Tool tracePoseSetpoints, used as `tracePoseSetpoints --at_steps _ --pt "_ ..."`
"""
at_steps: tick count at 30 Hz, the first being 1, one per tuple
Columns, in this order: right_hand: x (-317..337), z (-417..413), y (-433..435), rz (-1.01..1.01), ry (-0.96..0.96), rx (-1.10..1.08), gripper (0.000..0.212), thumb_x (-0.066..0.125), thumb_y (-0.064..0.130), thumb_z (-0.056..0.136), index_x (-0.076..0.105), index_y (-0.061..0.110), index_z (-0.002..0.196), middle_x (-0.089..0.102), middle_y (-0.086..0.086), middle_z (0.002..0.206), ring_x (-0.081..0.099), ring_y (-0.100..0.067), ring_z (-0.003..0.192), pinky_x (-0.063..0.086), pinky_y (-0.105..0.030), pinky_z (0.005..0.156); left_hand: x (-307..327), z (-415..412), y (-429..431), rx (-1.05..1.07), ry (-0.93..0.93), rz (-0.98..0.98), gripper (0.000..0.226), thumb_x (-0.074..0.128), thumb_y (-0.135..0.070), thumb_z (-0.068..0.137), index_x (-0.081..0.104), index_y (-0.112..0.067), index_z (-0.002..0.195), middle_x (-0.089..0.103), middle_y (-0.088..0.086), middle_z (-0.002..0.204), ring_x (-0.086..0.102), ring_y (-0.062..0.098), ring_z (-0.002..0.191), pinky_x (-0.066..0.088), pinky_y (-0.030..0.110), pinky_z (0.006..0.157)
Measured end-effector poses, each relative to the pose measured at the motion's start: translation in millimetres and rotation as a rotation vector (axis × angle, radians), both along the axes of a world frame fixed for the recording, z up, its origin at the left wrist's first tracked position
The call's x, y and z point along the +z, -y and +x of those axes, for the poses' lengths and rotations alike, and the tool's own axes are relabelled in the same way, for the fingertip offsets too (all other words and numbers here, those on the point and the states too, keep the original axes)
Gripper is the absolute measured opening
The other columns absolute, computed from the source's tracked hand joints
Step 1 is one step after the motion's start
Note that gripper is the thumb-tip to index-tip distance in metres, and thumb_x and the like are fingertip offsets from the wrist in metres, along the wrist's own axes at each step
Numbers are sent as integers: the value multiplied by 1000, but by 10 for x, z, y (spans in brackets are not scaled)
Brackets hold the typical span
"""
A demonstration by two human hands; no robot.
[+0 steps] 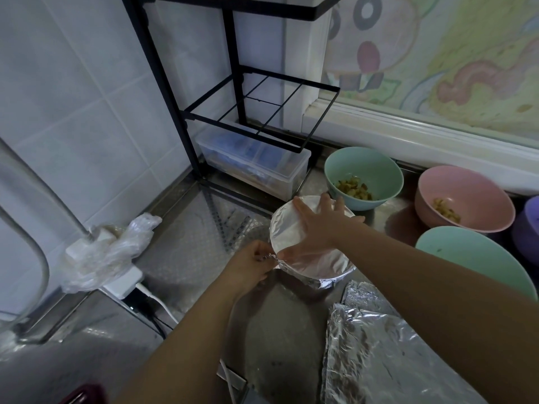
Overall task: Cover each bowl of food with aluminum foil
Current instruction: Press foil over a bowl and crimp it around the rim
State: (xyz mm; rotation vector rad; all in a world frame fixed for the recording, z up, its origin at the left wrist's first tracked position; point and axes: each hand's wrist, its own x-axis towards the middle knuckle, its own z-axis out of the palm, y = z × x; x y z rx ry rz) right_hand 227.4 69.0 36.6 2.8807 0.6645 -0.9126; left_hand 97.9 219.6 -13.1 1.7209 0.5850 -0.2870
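Step in hand: sealing one bowl. The sheet already lay across the top, and its edge was being crimped to the rim.
Foil-covered bowl (326, 282): stood on the steel counter (280, 322), just in front of the green bowl (363, 170).
Foil cover (318, 265): smooth on top, wrinkled down the near side.
Right hand (320, 225): lay flat on the cover, fingers straight and spread, pressing it down.
Left hand (250, 263): pinched a crumpled fold of the cover at the bowl's left rim.
Left to cover: the green bowl and the pink bowl (466, 193), both showing food; a second green bowl (466, 255) sat nearer, contents not visible.
Spare foil sheets (393, 360): at the counter's near right.
Next move: likely working round the rim, tucking foil tight, then taking a fresh sheet for an open bowl.
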Motion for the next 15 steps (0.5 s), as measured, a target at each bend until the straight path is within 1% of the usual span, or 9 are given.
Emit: tracePoseSetpoints --at_steps 2,3,5,7,9,11,12,14,15 --pt "-6 3 1 2 3 0 143 58 103 43 -20 53 152 -26 -11 166 -17 -51 151 9 -87 105 -1 1 36 110 -6 -75 23 72 -10 90 61 -7 110 62 13 97 58 23 82 52 36 80" --pt "-13 8 2 3 4 3 143 58 103 43 -20 53 152 -26 -12 166 -17 -51 150 10 -86 106 -4 -3 55 173 -13 -109 29 74 -9 87 60 -6 112 63 12 99 61 24 82 54 32 79" --pt "-24 15 1 7 0 14 145 56 104 41 -22 52 151 -26 -14 166 -19 -53 150 11 -85 107 -38 -22 96 316 -24 -174 37 79 -9 83 60 -5 114 65 14 103 67 21 80 59 26 69" --pt "-20 13 4 8 -5 13 145 56 104 41 -22 52 152 -27 -14 165 -19 -52 149 11 -85 107 -86 -41 138 419 -25 -180 39 82 -10 80 60 -2 111 66 14 92 64 19 68 56 24 57" --pt "-6 2 8 6 2 10 143 57 103 44 -21 52 152 -27 -14 165 -18 -52 150 10 -87 105 -126 -54 177 467 -39 -171 38 82 -13 81 62 3 109 66 12 81 61 14 58 50 21 50" --pt "6 -8 6 8 5 13 143 57 103 44 -21 52 152 -27 -14 165 -19 -51 150 10 -87 105 -128 -60 221 520 -34 -239 34 80 -10 82 64 5 108 68 14 81 64 10 59 51 17 53" --pt "6 -9 5 8 4 10 143 57 104 43 -21 52 152 -27 -13 166 -19 -51 150 10 -87 105 -126 -62 240 557 -29 -292 33 79 -6 82 64 6 109 70 16 87 68 11 65 54 17 57" --pt "-4 -4 2 7 5 3 144 56 104 41 -21 53 151 -26 -12 166 -18 -51 150 10 -87 104 -128 -59 277 622 -14 -389 33 78 0 81 65 4 111 72 20 101 73 19 83 58 20 67" --pt "-8 -3 1 7 6 3 144 56 105 41 -21 53 151 -26 -12 166 -18 -50 151 10 -87 104 -123 -56 300 642 -4 -430 33 78 1 81 66 4 112 73 21 105 73 23 89 60 23 72"
